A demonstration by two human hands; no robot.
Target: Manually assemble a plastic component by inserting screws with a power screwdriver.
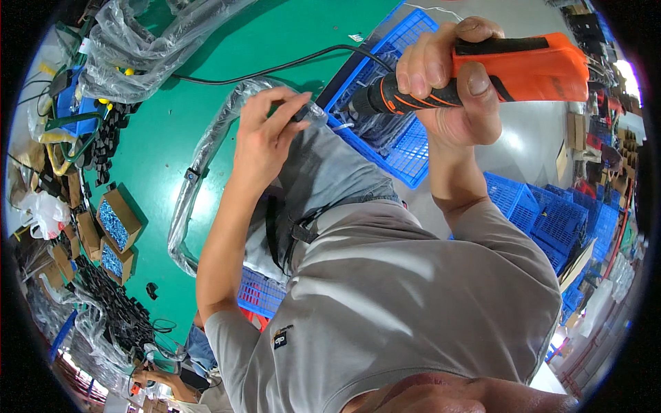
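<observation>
My right hand [458, 82] is wrapped round an orange and black cordless power screwdriver [530, 69], its black nose pointing left over a blue crate. My left hand [268, 131] is closed in a pinch on a small black part [300, 116] at the end of a bent tube [206, 146] sleeved in clear plastic. Fingers hide much of that part. Lower on the tube sits a black clip [193, 175]. The tube lies along the edge of the green table [157, 206], beside my legs.
A blue crate [413, 165] holds plastic-wrapped pieces, with a black cable [275, 69] running to it. More wrapped tubes [131, 69] lie far left. Boxes of blue screws [114, 224] and black parts [113, 296] are at left. Another person's hand [162, 377] shows lower left. Blue crates [551, 213] stand right.
</observation>
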